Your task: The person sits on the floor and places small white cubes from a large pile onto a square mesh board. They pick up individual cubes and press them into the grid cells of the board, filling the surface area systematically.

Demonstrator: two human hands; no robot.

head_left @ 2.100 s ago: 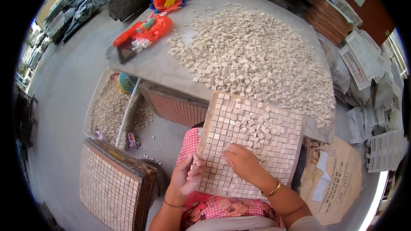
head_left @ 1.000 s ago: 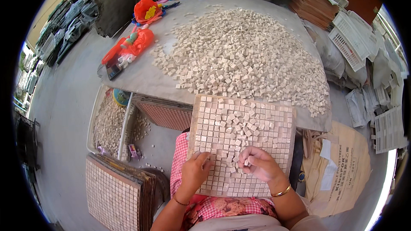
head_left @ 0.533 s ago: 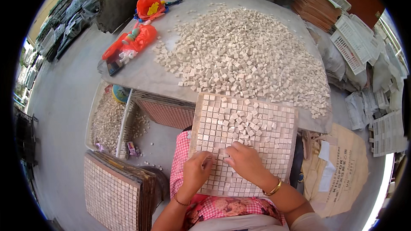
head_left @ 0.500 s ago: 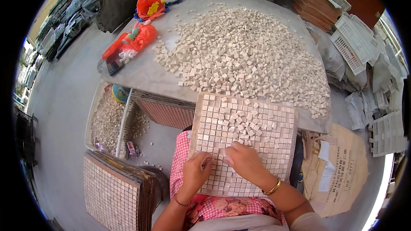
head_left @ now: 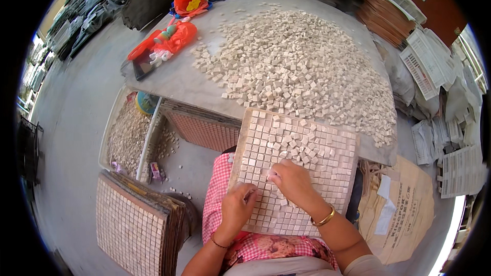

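A square mosaic board (head_left: 237, 158) lies tilted on my lap, its grid filled with small pale stone tiles. A loose heap of tiles (head_left: 302, 151) sits on its upper middle. My left hand (head_left: 238, 208) rests over the board's left side, thumb and fingers curled together; whatever is between them is hidden. My right hand (head_left: 295, 181) reaches across the middle, below the loose heap, fingertips pinched low over the grid. Any tile in that pinch is too small to make out. A few tiles beneath my right hand sit unevenly.
A stone-topped table (head_left: 215, 89) ahead bears a big tile pile (head_left: 302, 66) and red plastic bags (head_left: 179, 38). Left are a white bin of tiles (head_left: 125, 138) and a stack of filled boards (head_left: 130, 220). A paper sack (head_left: 409, 220) lies right; white crates (head_left: 427, 61) stand beyond.
My right hand has shifted slightly up the board, toward the loose heap. My left hand stays near the left side, fingers still curled. The whole view has shifted a little.
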